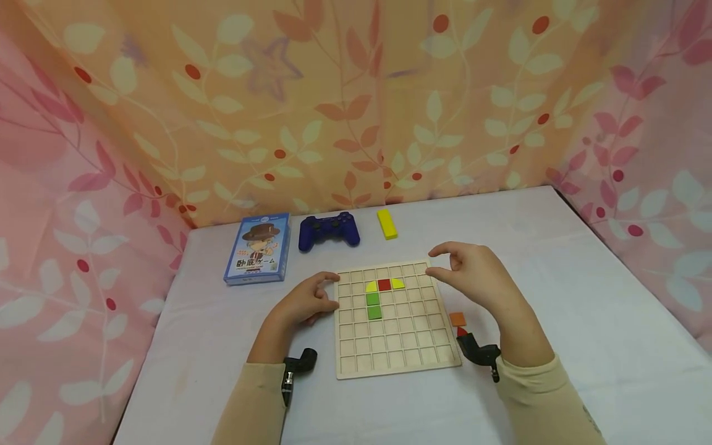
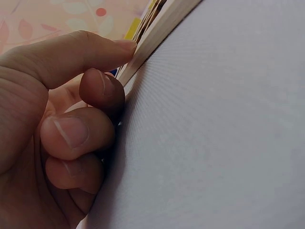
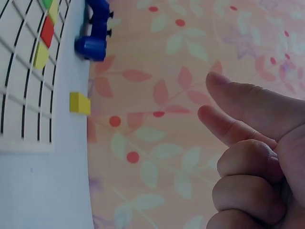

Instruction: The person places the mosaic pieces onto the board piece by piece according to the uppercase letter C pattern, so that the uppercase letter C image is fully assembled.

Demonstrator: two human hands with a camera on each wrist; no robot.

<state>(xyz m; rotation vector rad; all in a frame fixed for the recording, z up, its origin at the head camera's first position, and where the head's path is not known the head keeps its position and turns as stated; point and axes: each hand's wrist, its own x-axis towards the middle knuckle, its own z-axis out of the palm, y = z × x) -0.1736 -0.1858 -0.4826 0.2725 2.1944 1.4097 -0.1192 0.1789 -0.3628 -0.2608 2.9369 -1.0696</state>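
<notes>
Pale wooden grid board (image 1: 396,352) lying flat at centre of white tabletop (image 1: 584,296), near front edge. Set in upper grid cells: red square (image 1: 384,284) between two yellow quarter-round pieces (image 1: 371,286), two green squares (image 1: 373,306) stacked directly below the left one. Left hand (image 1: 305,303) at board's left edge, thumb tip pressed against the rim, remaining fingers (image 2: 71,131) curled together against the tabletop, clamped on nothing. Right hand (image 1: 473,272) raised above board's upper right corner, thumb and forefinger apart and forming an open pinch, other fingers (image 3: 248,164) loosely bent, nothing held. Orange square piece (image 1: 458,319) and small red piece (image 1: 461,332) loose on tabletop just beside board's right edge, below the right wrist, the red one partly hidden by the black wrist mount. Along far edge, well apart from both hands: blue card box (image 1: 258,248) with a cartoon figure, dark blue game controller (image 1: 328,231), yellow block (image 1: 386,224). Floral pink and orange cloth (image 1: 334,93) enclosing the tabletop on three sides.
</notes>
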